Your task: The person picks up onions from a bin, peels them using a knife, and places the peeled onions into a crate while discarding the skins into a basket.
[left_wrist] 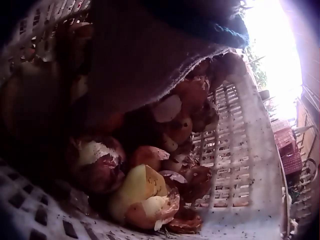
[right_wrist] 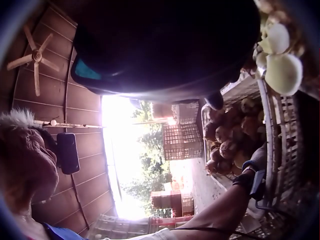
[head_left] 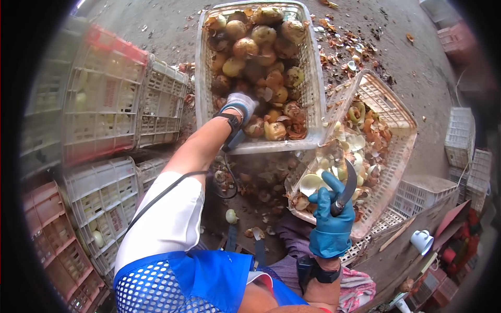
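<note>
White-gloved left hand [head_left: 239,106] is down in the crate [head_left: 313,78] of unpeeled onions [head_left: 245,47] ahead; fingers buried, can't tell its grip. Blue-gloved right hand [head_left: 330,219] is wrapped round the curved knife [head_left: 348,183], blade up, probably parked clear, above the tilted peel basket [head_left: 399,156].

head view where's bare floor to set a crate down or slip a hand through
Bare concrete lies at the top between the stacked crates and the onion basket, and right of the peel basket. Crowded: peels litter the gap between both baskets, and onions crowd the left hand.
</note>
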Tool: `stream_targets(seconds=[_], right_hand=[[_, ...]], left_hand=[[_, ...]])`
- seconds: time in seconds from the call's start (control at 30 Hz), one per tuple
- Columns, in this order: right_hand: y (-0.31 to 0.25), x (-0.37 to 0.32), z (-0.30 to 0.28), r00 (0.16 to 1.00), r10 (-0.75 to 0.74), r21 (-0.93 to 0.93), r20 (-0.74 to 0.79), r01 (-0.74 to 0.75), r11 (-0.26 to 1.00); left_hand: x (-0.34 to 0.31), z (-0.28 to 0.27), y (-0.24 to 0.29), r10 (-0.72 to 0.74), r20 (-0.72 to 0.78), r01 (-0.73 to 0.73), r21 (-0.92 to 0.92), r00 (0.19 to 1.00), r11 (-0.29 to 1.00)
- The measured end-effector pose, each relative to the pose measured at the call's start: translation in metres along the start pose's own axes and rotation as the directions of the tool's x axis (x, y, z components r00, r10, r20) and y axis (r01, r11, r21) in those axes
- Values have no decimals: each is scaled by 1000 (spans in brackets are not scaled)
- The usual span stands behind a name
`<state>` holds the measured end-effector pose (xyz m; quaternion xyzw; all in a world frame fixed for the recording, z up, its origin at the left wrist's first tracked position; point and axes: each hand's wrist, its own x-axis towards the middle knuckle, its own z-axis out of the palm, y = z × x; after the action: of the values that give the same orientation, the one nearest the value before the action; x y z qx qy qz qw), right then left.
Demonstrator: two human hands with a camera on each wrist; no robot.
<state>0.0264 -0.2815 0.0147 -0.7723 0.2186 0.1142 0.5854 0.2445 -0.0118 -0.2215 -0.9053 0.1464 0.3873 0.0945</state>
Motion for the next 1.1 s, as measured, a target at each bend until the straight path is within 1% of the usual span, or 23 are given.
stream_targets(seconds=[0.03, 0.13, 0.17, 0.2, 0.27, 0.3, 0.33, 0.37, 0.4, 0.47, 0.5, 0.53, 0.57, 0.63, 0.7, 0.73, 0.77, 0.8, 0.9, 1.0, 1.03, 1.07, 1.1], right_hand=[[1, -1, -1, 1000, 3, -1, -3, -3, 1000], [-1, -7, -2, 1000, 1, 1, -10, -1, 1000], [-1, -9, -2, 1000, 0, 5, -10, 0, 1000], [-1, -11, -2, 1000, -5, 10, -10, 5, 1000], [-2, -18, -2, 1000, -7, 44, -11, 8, 999], [-3, -22, -1, 1000, -5, 74, -13, 6, 997], [-4, -26, -1, 1000, -4, 104, -15, 5, 995], [-1, -30, -1, 1000, -9, 123, -22, 12, 992], [5, -32, -1, 998, -40, 119, -42, 45, 992], [17, -35, 0, 991, -104, 110, -86, 113, 987], [18, -38, 1, 992, -90, 177, -91, 105, 979], [21, -40, 2, 979, -169, 139, -114, 184, 973], [21, -45, 4, 980, -165, 148, -110, 180, 972], [27, -49, 7, 975, -204, 99, -88, 212, 972], [13, -66, 3, 997, -76, 175, 4, 74, 982], [7, -75, 4, 998, -14, 208, 58, 2, 978], [8, -82, 8, 996, -58, 341, 67, 32, 939], [10, -87, 8, 996, -21, 358, 91, -13, 934], [21, -89, 7, 977, 83, 445, 199, -165, 880], [18, -93, 18, 967, 39, 707, 251, -211, 675], [19, -91, 17, 959, -23, 716, 282, -194, 671], [22, -89, 15, 947, -82, 724, 311, -180, 666], [23, -88, 13, 931, -137, 732, 338, -169, 660]], left_hand=[[-4, -5, 1, 16, 26, -17, 15, 1000, 1000], [-31, -18, 3, -42, -19, 39, -164, 999, 986], [-29, -11, 1, -66, -91, 41, -252, 994, 967], [-24, 0, -4, -76, -159, -6, -463, 984, 886], [-19, 18, -13, -137, -284, -149, -789, 949, 597], [-37, 3, -7, -136, -183, -137, -946, 974, 295], [-37, 7, -7, -88, -279, -280, -960, 956, 7], [-49, 3, -2, -36, -253, -255, -943, 967, -216], [-85, -19, 9, 27, -237, -203, -882, 971, -424], [-121, -36, 20, 142, -299, -195, -849, 944, -491], [-141, -45, 29, 184, -319, -186, -838, 930, -512], [-159, -48, 41, 228, -336, -172, -828, 914, -533], [-175, -48, 57, 275, -415, -175, -771, 867, -612], [-210, -45, 80, 327, -443, -175, -776, 835, -606], [-253, -45, 103, 364, -453, -156, -774, 814, -614], [-275, -47, 107, 324, -432, -244, -840, 842, -485], [-285, -42, 109, 293, -411, -314, -892, 863, -325], [-294, -37, 110, 253, -398, -369, -916, 882, -156], [-313, -23, 114, 116, -603, -590, -797, 789, -129], [-337, -29, 96, 112, -565, -522, -808, 817, -274], [-343, -31, 87, 113, -551, -524, -827, 827, -202], [-343, -32, 86, -15, -558, -536, -804, 830, 258], [-341, -31, 86, -129, -599, -382, -646, 790, 661]])
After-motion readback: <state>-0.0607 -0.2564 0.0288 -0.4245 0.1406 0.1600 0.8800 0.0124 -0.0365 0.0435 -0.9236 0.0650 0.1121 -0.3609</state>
